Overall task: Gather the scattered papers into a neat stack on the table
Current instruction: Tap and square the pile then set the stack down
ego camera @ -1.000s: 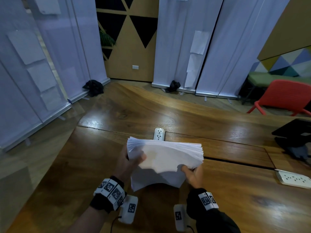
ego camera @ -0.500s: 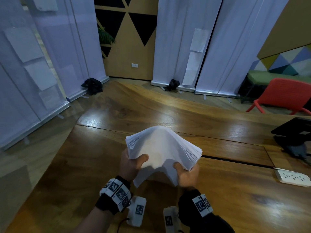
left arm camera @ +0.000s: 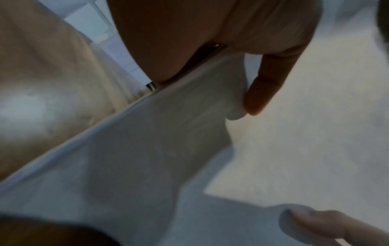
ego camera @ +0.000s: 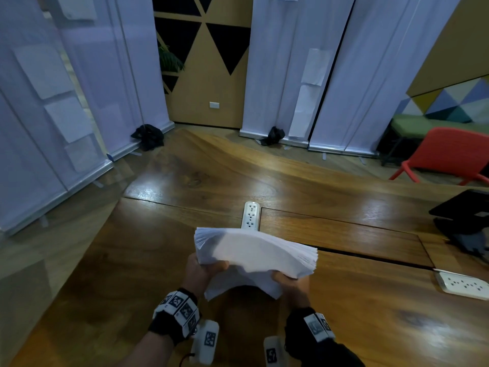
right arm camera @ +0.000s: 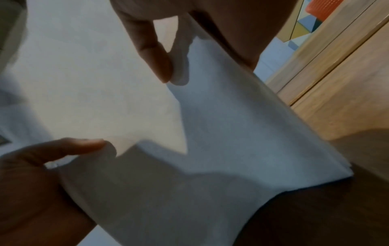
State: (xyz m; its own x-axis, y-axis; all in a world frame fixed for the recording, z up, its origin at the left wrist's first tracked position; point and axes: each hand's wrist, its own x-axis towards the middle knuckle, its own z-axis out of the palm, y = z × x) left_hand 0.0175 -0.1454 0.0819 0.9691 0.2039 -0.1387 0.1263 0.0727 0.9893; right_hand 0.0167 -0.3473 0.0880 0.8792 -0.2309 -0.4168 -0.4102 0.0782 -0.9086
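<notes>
A thick stack of white papers (ego camera: 254, 254) hangs above the wooden table (ego camera: 370, 313), bowed upward in the middle with its far edge fanned. My left hand (ego camera: 202, 270) grips the stack's near left part, thumb on top. My right hand (ego camera: 289, 283) grips its near right part, thumb on top as well. In the left wrist view the papers (left arm camera: 130, 158) fill the frame, and my thumb (left arm camera: 263, 93) presses them. In the right wrist view the papers (right arm camera: 210, 133) bend between my thumb (right arm camera: 151, 50) and the fingers below.
A white power strip (ego camera: 250, 215) lies in the table's middle just beyond the papers. Another power strip (ego camera: 463, 284) sits at the right edge. A black device (ego camera: 468, 221) stands at far right. A red chair (ego camera: 447, 154) and white banners (ego camera: 291, 70) stand beyond the table.
The stack was arched high half a second ago; it now lies flatter and lower, and the power strip behind it shows again. Both hands keep their grip.
</notes>
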